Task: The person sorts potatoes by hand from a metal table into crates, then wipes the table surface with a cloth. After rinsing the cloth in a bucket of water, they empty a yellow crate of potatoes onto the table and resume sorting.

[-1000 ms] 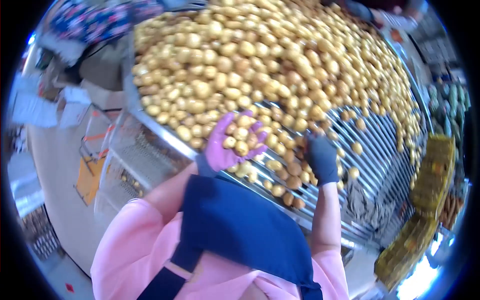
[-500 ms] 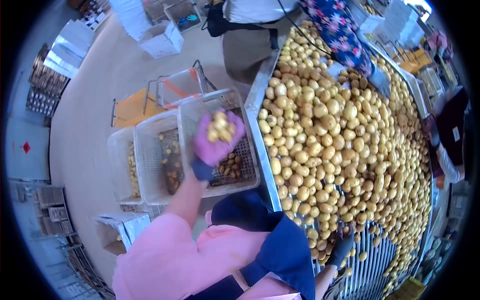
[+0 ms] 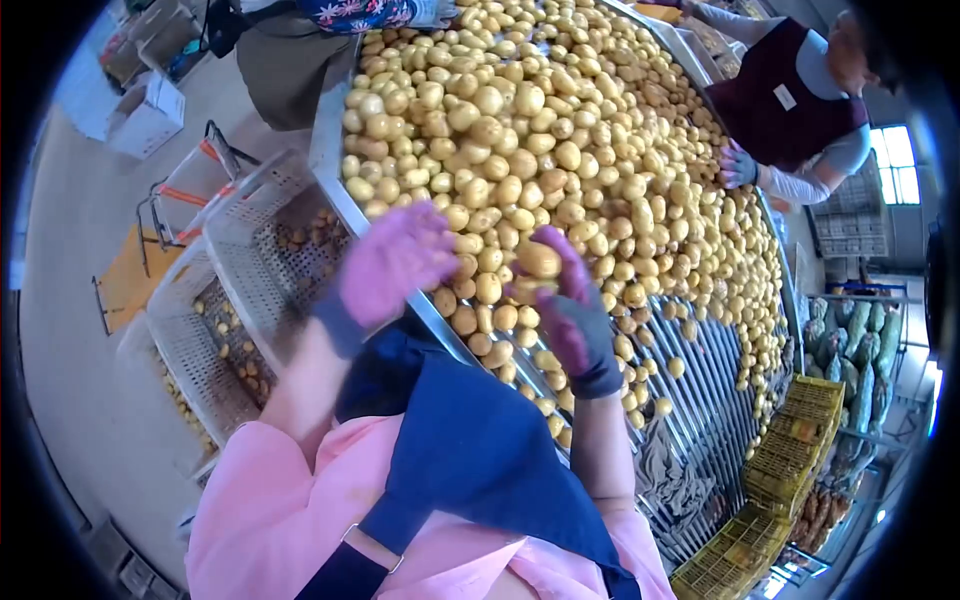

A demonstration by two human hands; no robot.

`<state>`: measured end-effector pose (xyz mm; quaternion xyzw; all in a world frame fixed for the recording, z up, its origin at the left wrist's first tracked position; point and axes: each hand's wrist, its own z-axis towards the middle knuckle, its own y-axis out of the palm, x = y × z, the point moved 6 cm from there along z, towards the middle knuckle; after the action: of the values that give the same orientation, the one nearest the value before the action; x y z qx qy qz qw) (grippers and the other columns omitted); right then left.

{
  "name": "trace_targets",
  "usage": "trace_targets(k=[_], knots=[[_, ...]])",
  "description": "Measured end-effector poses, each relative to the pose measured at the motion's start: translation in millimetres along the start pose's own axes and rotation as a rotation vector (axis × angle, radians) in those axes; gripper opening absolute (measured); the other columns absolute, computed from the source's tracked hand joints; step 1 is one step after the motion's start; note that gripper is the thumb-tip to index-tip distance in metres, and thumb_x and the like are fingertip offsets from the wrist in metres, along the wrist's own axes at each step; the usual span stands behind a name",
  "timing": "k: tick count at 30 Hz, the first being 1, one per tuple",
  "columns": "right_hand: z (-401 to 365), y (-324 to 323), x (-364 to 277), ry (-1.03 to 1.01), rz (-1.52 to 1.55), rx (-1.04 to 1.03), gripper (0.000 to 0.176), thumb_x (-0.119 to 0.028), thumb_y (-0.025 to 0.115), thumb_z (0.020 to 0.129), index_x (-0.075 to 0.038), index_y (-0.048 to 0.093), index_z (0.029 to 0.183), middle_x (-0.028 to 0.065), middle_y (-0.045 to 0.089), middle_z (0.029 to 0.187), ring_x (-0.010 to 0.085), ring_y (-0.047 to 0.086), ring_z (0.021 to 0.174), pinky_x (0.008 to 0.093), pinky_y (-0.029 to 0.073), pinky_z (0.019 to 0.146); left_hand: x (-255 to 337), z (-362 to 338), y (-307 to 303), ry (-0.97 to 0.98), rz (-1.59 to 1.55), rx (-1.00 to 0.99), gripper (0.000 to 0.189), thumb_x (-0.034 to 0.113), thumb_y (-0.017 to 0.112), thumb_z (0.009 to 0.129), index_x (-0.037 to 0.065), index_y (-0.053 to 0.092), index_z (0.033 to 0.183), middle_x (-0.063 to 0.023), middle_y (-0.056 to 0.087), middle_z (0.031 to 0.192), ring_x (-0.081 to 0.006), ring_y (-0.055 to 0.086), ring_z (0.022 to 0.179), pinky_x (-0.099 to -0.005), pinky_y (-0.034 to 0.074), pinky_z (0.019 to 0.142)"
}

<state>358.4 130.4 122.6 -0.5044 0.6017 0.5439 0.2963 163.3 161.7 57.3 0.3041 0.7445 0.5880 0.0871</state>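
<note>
My right hand (image 3: 580, 325), in a purple and grey glove, is closed around a potato (image 3: 540, 261) with another beneath it, above the heap of potatoes (image 3: 520, 165). My left hand (image 3: 395, 262), in a pink-purple glove and slightly blurred, hangs over the metal edge of the sorting table (image 3: 345, 205). Its fingers stretch toward the potatoes, and I see nothing in it. Left of it stands a white crate (image 3: 245, 300) with some potatoes at the bottom.
More white crates (image 3: 190, 370) with small potatoes stand at left. A co-worker in a dark red vest (image 3: 775, 105) reaches in from the far side; a flowered sleeve (image 3: 365, 14) shows at the top. Metal rollers (image 3: 690, 390) and yellow crates (image 3: 795, 440) lie at lower right.
My left hand has moved from above the crate to the table edge, and the small potatoes it held are out of it. My right hand has risen with potatoes. The view has turned right.
</note>
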Motion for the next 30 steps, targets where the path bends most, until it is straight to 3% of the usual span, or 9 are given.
trace_targets(k=[3,7,11,16,18,20,23,26,30], knots=[[1.4,32.6,6.4,-0.047,-0.358,-0.232,0.078,-0.036,0.062,0.083,-0.003,0.023,0.143,0.0099,0.026,0.147,0.0201,0.032,0.131,0.0308,0.036,0.101,-44.2,-8.0,31.3,-0.109,-0.051,-0.115,0.044,0.037,0.037,0.096,0.009,0.045,0.129,-0.0095,0.055,0.118,-0.0246,0.055,0.105,-0.0429,0.045,0.091],[5.4,44.5,20.5,0.042,-0.261,-0.143,0.057,-0.005,0.055,0.088,-0.001,0.030,0.139,0.0116,0.037,0.140,0.0195,0.037,0.128,0.0329,0.035,0.103,-41.2,-15.6,26.9,-0.095,-0.010,-0.093,0.043,0.039,0.035,0.096,0.014,0.046,0.130,-0.0090,0.050,0.127,-0.0251,0.053,0.109,-0.0429,0.045,0.092],[5.8,54.9,30.3,0.056,-0.153,-0.124,0.058,-0.011,0.062,0.086,-0.001,0.035,0.137,0.0114,0.043,0.136,0.0188,0.039,0.126,0.0316,0.034,0.104,-33.8,-27.7,16.6,-0.064,-0.074,-0.051,0.042,0.041,0.037,0.095,0.015,0.048,0.127,-0.0097,0.051,0.126,-0.0298,0.053,0.108,-0.0449,0.045,0.092],[12.7,84.3,16.9,-0.547,-1.388,-0.272,0.058,-0.022,0.072,0.077,-0.006,0.049,0.129,0.0196,0.051,0.124,0.0311,0.048,0.118,0.0357,0.043,0.094,-35.8,-35.9,-0.9,0.083,-0.337,-0.071,0.038,0.037,0.045,0.092,0.008,0.054,0.115,-0.0127,0.060,0.103,-0.0329,0.059,0.094,-0.0467,0.052,0.078],[14.2,108.1,-0.4,-0.766,-1.396,-0.275,0.052,-0.016,0.070,0.079,-0.006,0.050,0.126,0.0188,0.051,0.124,0.0321,0.047,0.119,0.0384,0.044,0.094,-32.9,-46.2,-17.2,0.083,-0.495,0.002,0.037,0.034,0.046,0.092,0.006,0.055,0.114,-0.0126,0.061,0.101,-0.0289,0.059,0.092,-0.0449,0.050,0.080],[22.2,97.0,10.4,-0.542,-1.235,-0.258,0.048,-0.009,0.066,0.081,-0.007,0.051,0.126,0.0186,0.049,0.127,0.0334,0.046,0.120,0.0385,0.044,0.094,-16.0,-55.3,-40.5,0.157,-0.562,-0.029,0.034,0.033,0.047,0.092,0.006,0.055,0.110,-0.0114,0.059,0.102,-0.0265,0.057,0.095,-0.0414,0.048,0.084],[18.6,79.1,18.0,-0.399,-1.155,-0.305,0.044,-0.003,0.062,0.083,-0.008,0.051,0.126,0.0186,0.044,0.131,0.0307,0.046,0.121,0.0346,0.045,0.094,81.9,-101.4,-70.4,0.531,-0.680,-0.182,0.015,0.019,0.046,0.090,0.006,0.054,0.091,-0.0107,0.057,0.091,-0.0183,0.057,0.088,-0.0293,0.049,0.072],[11.6,50.5,22.4,-0.339,-1.166,-0.274,0.042,0.001,0.060,0.083,-0.004,0.052,0.124,0.0173,0.043,0.133,0.0266,0.044,0.123,0.0336,0.040,0.098,208.5,-204.1,-89.6,1.116,0.067,0.338,0.023,0.018,0.046,0.091,0.005,0.047,0.110,-0.0084,0.056,0.092,-0.0185,0.057,0.085,-0.0341,0.052,0.070],[8.1,1.3,25.8,-0.261,-1.093,-0.102,0.038,-0.003,0.056,0.087,-0.002,0.050,0.124,0.0145,0.045,0.127,0.0251,0.047,0.117,0.0350,0.043,0.095,278.4,-269.4,-115.7,1.232,-0.700,0.255,0.059,0.029,0.048,0.091,-0.001,0.025,0.137,-0.0211,0.044,0.131,-0.0337,0.041,0.125,-0.0490,0.026,0.109]])
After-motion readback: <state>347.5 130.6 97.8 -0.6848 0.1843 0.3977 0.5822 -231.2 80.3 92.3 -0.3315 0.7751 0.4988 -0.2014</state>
